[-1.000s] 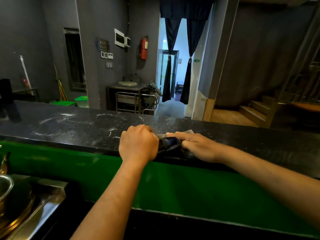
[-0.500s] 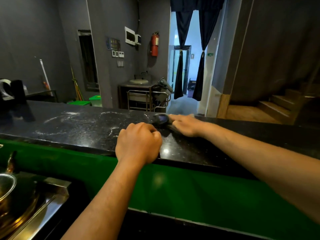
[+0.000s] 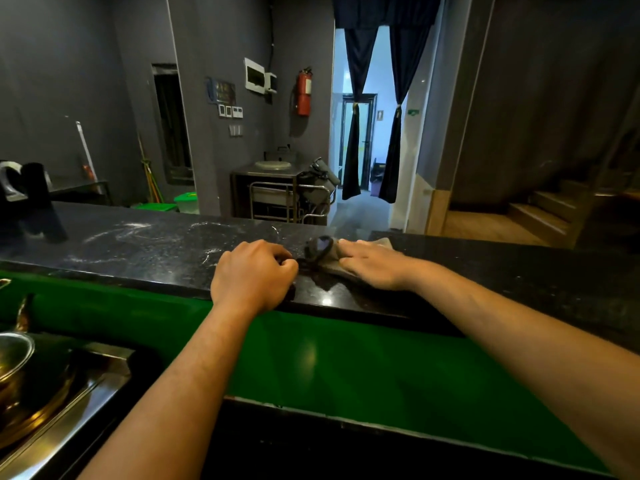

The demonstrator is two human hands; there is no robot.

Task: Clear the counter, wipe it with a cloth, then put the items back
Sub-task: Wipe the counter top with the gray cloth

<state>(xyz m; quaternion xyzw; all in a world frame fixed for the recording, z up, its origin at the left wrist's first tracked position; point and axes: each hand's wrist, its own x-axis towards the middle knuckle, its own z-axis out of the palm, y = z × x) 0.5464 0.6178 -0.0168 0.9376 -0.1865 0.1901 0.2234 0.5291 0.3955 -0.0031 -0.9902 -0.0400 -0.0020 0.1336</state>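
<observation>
A dark, speckled stone counter runs across the view, with pale smears on its left half. My right hand lies flat, fingers pointing left, pressing a dark grey cloth onto the countertop. The cloth bunches up beyond my fingertips, and a paler corner of it shows behind the hand. My left hand is curled into a fist and rests on the counter's near edge, just left of the cloth, with nothing visible in it.
A black object stands on the counter at the far left. Below the counter is a green panel, with a steel sink holding a metal bowl at lower left. A metal trolley, doorway and stairs lie beyond.
My right hand pushed the cloth from the near edge out toward the far edge, then drew it partway back. My left fist stayed on the counter's edge.
</observation>
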